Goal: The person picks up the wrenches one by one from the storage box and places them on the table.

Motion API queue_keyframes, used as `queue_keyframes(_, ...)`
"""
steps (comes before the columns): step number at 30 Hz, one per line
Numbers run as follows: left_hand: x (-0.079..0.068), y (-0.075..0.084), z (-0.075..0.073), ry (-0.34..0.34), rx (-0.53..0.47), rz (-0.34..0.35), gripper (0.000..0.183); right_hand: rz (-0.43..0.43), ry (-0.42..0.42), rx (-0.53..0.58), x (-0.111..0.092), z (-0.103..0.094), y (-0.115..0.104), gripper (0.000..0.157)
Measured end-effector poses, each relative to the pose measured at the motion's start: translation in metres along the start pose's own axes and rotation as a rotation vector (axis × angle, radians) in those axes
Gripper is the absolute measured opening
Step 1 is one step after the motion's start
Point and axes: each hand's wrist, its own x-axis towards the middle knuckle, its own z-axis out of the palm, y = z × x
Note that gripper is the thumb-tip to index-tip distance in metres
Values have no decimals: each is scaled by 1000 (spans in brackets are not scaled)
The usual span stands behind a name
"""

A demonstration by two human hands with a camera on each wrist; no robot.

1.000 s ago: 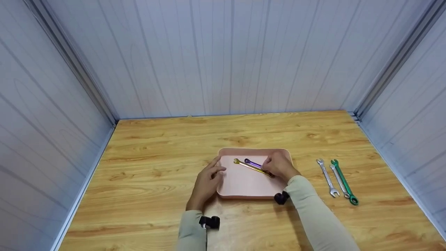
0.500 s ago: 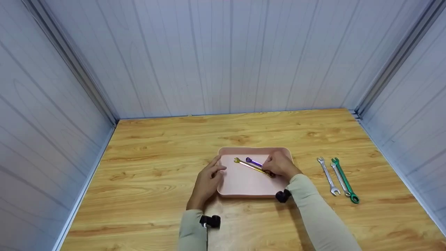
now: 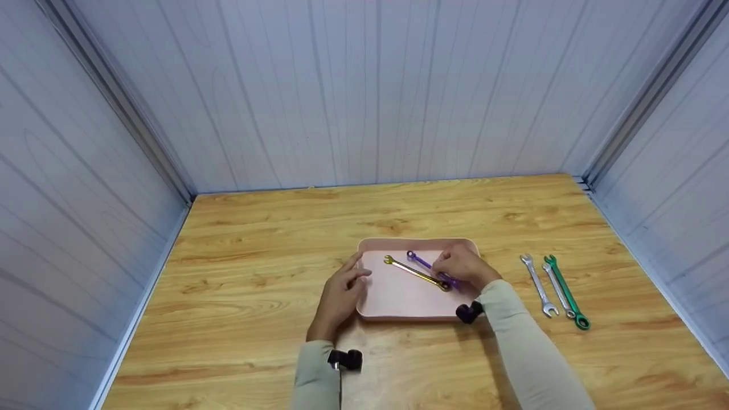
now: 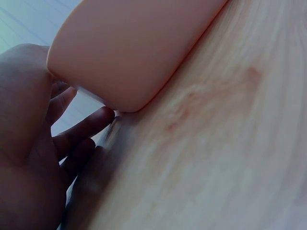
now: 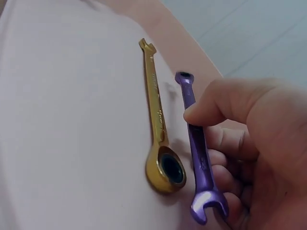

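A shallow pink tray (image 3: 393,303) lies on the wooden table. At its left side my left hand (image 3: 337,299) holds the wall, thumb over the rim and fingers outside; the left wrist view shows these fingers by the tray's corner (image 4: 125,52). My right hand (image 3: 462,267), over the tray's right part, pinches a purple combination wrench (image 5: 200,155) by its shaft between thumb and fingers. The wrench's open end points toward the wrist camera. Beside it, a gold ratcheting wrench (image 5: 156,105) lies slantwise on the tray floor, its ring end near the purple wrench.
Right of the tray, two silver wrenches (image 3: 539,285) (image 3: 559,291) and a green ratcheting wrench (image 3: 565,290) lie side by side on the table (image 3: 250,273). White panels (image 3: 353,91) wall in the back and both sides.
My right hand has shifted slightly right, and the purple wrench has turned with it, its near end now showing below my fingers. My left hand stays at the tray's side.
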Motion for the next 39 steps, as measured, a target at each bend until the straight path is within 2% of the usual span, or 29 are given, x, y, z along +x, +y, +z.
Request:
queue_keyframes(6, 1, 1, 0, -2, -3, -14, 21, 17, -76, 216, -2, -6, 3, 10)
queue_keyframes(12, 1, 1, 1, 0, -13, -7, 20, 47, -66, 362, -1, -10, 8, 13)
queue_keyframes(18, 2, 1, 1, -2, 4, -4, 21, 79, -32, 408, 0, -13, 8, 10)
queue_keyframes(22, 2, 0, 1, 2, 6, -12, 20, 92, -34, 500, -1, -14, 8, 7)
queue_keyframes(25, 1, 0, 2, 3, 2, -24, 20, 76, -43, 569, -1, -14, 9, 18)
queue_keyframes(29, 1, 1, 1, 3, -4, -42, 21, 74, -43, 591, 0, -14, 10, 37)
queue_keyframes(34, 1, 2, 1, 4, -13, -41, 20, 113, -22, 580, 0, -13, 9, 36)
queue_keyframes(39, 0, 2, 1, 8, -8, -45, 21, 141, -11, 621, -2, -13, 8, 34)
